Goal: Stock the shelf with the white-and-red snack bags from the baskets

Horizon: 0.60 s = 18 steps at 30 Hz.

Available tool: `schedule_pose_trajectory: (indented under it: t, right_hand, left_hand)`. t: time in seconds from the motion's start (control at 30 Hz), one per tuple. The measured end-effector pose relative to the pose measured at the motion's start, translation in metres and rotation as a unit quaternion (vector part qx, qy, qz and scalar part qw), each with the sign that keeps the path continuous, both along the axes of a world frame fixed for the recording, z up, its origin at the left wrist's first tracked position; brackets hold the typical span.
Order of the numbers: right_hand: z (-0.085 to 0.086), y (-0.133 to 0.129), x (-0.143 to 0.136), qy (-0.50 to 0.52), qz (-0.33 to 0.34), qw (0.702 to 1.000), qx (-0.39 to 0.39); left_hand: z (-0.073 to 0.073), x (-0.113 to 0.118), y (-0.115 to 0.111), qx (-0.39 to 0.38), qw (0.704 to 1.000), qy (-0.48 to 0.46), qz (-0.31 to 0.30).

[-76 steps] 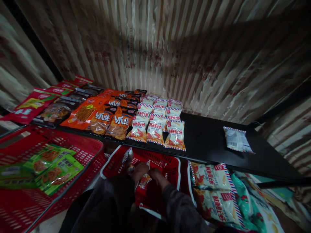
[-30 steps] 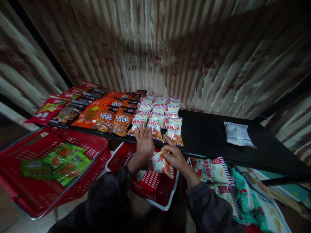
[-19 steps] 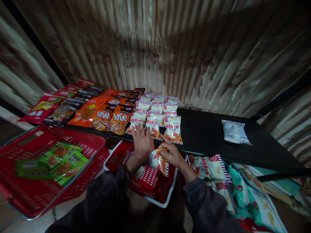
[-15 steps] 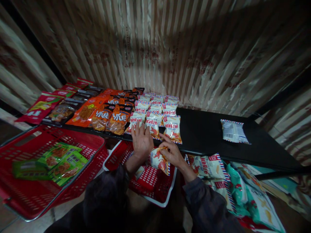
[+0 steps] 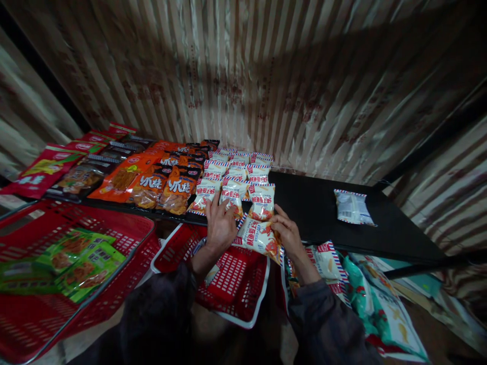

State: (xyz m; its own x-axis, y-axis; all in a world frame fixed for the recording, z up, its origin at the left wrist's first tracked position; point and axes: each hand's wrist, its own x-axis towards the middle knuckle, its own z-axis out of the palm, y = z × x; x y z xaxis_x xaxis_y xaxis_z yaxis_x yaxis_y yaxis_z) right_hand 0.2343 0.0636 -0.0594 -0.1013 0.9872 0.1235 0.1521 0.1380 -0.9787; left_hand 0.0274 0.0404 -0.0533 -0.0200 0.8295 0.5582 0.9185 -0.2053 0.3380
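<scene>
My right hand [image 5: 286, 230] grips the right edge of a white snack bag [image 5: 258, 237] with blue-and-red striped ends. That bag hangs tilted at the shelf's front edge, just below the front right bag [image 5: 262, 200] of the same kind. My left hand [image 5: 220, 225] lies with outstretched fingers against the lower part of the front middle bag [image 5: 232, 192]; its palm side is hidden. Several matching white bags stand in rows on the black shelf [image 5: 304, 203]. To their left are black-and-orange snack bags [image 5: 178, 190].
Beneath the shelf sits a red basket [image 5: 262, 284] with a pale rim. A larger red basket [image 5: 125, 258] at left holds green packets [image 5: 91, 268]. One white bag [image 5: 353, 207] lies face down on the shelf's right. Teal bags [image 5: 361, 291] are low at right.
My right hand has raised the snack bag from above the basket to the shelf edge, turning its printed front towards me. My left hand stays by the front bags. The view has shifted slightly.
</scene>
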Motion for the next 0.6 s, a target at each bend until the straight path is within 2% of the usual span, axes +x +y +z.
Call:
schedule_pose_trajectory:
  t: [0.23, 0.43, 0.53, 0.6]
  right_hand:
    - [-0.001, 0.001, -0.003, 0.011, 0.003, 1.0, 0.012]
    - [0.01, -0.006, 0.002, 0.043, -0.002, 0.998, 0.036]
    - [0.02, -0.01, 0.003, 0.042, 0.035, 0.997, 0.06]
    - [0.027, -0.013, 0.003, 0.047, 0.068, 0.994, 0.068]
  left_hand:
    - [-0.005, 0.005, 0.001, 0.003, 1.0, -0.012, -0.028]
    - [-0.001, 0.008, 0.0, 0.048, 0.99, -0.099, -0.083]
    - [0.006, 0.011, -0.003, 0.021, 0.98, -0.16, -0.118]
    - [0.01, 0.012, -0.006, -0.027, 0.966, -0.216, -0.137]
